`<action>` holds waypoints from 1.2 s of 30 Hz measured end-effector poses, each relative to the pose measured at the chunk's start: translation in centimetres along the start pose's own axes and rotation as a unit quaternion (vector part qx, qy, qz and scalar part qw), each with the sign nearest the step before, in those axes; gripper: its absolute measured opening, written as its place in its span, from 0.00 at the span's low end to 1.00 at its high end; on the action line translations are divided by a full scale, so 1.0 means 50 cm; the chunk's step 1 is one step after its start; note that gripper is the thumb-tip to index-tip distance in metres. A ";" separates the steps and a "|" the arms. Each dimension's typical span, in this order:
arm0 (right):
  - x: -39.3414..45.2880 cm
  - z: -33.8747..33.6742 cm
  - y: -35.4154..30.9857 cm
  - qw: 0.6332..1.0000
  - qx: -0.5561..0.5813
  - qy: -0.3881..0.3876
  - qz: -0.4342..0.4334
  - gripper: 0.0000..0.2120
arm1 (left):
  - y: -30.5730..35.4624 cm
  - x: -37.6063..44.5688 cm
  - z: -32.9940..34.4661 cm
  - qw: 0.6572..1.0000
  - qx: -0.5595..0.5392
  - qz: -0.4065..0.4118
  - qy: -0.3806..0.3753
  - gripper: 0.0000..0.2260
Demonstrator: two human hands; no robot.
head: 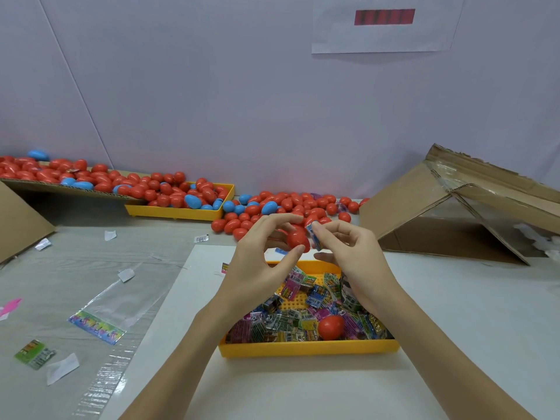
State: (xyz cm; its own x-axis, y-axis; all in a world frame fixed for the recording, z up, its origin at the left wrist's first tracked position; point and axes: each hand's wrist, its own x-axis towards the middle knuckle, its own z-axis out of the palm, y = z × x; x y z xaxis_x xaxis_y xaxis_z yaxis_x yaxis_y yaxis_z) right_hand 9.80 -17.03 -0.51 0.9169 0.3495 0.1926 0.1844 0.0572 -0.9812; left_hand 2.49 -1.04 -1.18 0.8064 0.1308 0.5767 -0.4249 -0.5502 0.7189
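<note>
My left hand [266, 247] holds a red plastic egg [298, 240] between thumb and fingertips, above the far edge of a yellow tray [306, 348]. My right hand [348, 247] pinches a small blue packet [313, 237] right beside the egg, touching it. The tray is filled with several small colourful packets [303, 316], and a second red egg [331, 327] lies among them at the near right.
A heap of red and blue eggs [288, 207] lies along the wall, spilling over a second yellow tray [178, 213] and a cardboard flap [60, 189]. An open cardboard box [454, 213] stands at the right. Clear plastic wrappers [100, 313] and paper scraps litter the left.
</note>
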 end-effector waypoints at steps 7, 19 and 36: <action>0.003 -0.005 -0.002 0.999 0.024 -0.015 0.023 0.12 | 0.001 0.000 0.004 1.000 0.004 0.011 0.001 0.16; 0.003 -0.005 0.003 0.999 0.013 -0.015 0.037 0.12 | 0.004 0.000 0.001 1.000 -0.014 0.002 0.003 0.14; 0.005 -0.010 0.003 0.999 0.001 -0.027 0.037 0.11 | 0.004 -0.001 -0.002 0.999 -0.016 -0.028 -0.014 0.14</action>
State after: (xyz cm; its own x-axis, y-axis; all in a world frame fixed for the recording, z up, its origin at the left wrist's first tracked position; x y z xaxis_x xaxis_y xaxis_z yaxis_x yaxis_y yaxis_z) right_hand 10.25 -17.42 -0.59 0.9074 0.4031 0.1185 0.1160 0.0307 -0.9928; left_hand 2.30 -1.07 -1.03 0.8402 0.1367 0.5249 -0.3921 -0.5156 0.7618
